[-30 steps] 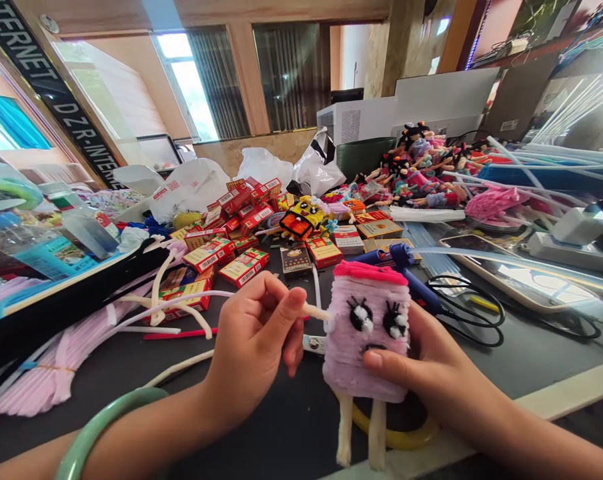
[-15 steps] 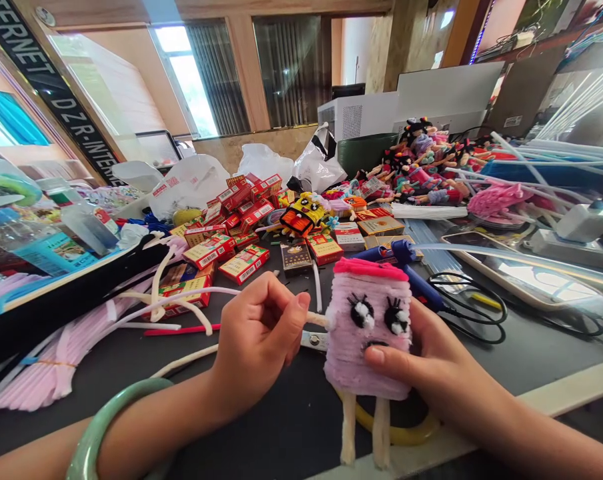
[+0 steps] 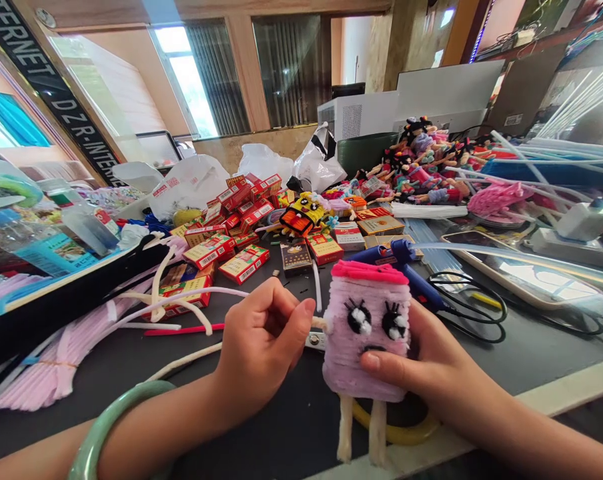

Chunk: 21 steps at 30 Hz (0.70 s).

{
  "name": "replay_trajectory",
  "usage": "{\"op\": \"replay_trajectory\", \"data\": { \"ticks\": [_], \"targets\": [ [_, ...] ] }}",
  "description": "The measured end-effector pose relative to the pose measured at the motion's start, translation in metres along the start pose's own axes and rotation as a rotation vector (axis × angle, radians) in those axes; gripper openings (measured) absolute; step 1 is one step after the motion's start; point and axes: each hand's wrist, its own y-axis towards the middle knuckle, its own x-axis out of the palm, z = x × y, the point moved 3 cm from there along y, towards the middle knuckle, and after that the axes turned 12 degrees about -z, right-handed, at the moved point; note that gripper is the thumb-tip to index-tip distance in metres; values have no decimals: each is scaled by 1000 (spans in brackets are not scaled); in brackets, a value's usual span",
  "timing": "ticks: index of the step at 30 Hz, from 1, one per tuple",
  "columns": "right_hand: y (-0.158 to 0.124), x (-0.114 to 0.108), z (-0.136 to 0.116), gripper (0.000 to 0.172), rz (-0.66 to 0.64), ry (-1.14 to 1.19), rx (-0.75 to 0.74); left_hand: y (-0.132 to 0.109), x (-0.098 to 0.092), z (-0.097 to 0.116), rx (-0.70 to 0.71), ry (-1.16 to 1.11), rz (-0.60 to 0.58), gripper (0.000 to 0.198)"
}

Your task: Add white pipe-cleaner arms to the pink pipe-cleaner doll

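A boxy pipe-cleaner doll (image 3: 351,360) faces me, pale lilac with a hot-pink top, black lashed eyes and two cream legs (image 3: 345,430) hanging down. My right hand (image 3: 431,347) grips it from the right, thumb across the front by the mouth and fingers hidden behind. On its left side, my left hand (image 3: 266,337) pinches the short cream arm (image 3: 319,324) between thumb and curled fingers; most of that arm is hidden by the fingers. Under the doll, a yellow ring, perhaps a tape roll (image 3: 406,433), rests on the table.
A blue glue gun (image 3: 421,280) with a black cord lies behind the doll. Red cigarette-type boxes (image 3: 244,263) are heaped at the middle. Lilac pipe cleaners (image 3: 41,380) lie bundled at left. A phone (image 3: 511,267) is at right, small dolls (image 3: 426,167) are piled behind.
My left hand has slid slightly right along the cream arm, so less of it shows. The doll has shifted a little left and tilted slightly in my right hand.
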Motion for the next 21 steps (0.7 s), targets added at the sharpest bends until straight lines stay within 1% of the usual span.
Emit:
{"op": "replay_trajectory", "data": {
  "ticks": [11, 17, 21],
  "targets": [
    [0, 2, 1, 42, -15, 8, -19, 0, -2, -3, -11, 2, -28, 30],
    [-1, 3, 1, 45, 0, 35, -18, 1, -1, -1, -81, -1, -37, 31],
    [-1, 3, 2, 45, 14, 67, -30, 2, -1, 0, -87, 28, -23, 32]
  ]
}}
